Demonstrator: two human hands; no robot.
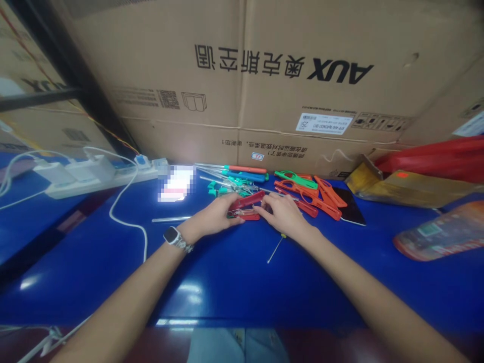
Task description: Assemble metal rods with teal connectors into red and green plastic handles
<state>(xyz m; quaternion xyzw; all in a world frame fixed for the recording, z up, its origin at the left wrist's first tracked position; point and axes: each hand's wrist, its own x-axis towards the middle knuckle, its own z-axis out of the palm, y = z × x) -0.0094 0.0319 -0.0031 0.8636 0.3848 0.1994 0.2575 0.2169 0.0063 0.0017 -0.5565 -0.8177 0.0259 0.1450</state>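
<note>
My left hand [214,217] is closed around a red plastic lighter casing [248,200], whose two halves stand apart with small metal parts showing between them. At its right end, my right hand [285,214] has its fingers bent and pinched by the casing; what they grip is hidden. A thin screwdriver [276,249] with a yellow end sticks out below my right palm, and I cannot tell whether it is held. Just beyond the hands lie green trigger pieces with metal rods [230,185]. Orange casings [317,201] and a green casing [297,179] lie to the right.
Orange and blue-handled tools [247,169] lie at the back by a large cardboard box [242,111]. Left are a bright phone screen [177,184], a metal rod [170,219] and a power strip [102,176]. Right are a dark phone [351,206] and a plastic container [438,232].
</note>
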